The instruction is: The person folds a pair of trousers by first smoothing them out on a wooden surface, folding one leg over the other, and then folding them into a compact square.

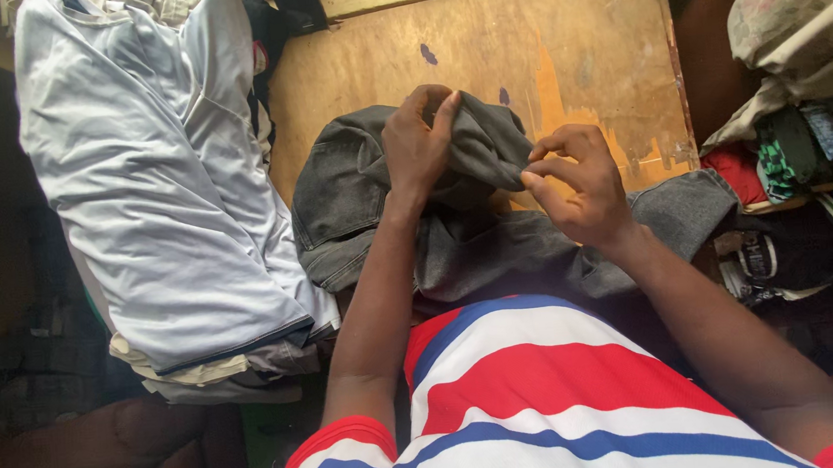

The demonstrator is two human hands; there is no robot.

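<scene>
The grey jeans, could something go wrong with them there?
Maybe. Part of the grey jeans hangs over the table edge, so they might slide off. The left hand and right hand pinch only small folds, so the cloth might slip loose. The pale blue shirt pile might topple if bumped.

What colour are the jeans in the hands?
Faded dark grey jeans, clearest in the head view.
</scene>
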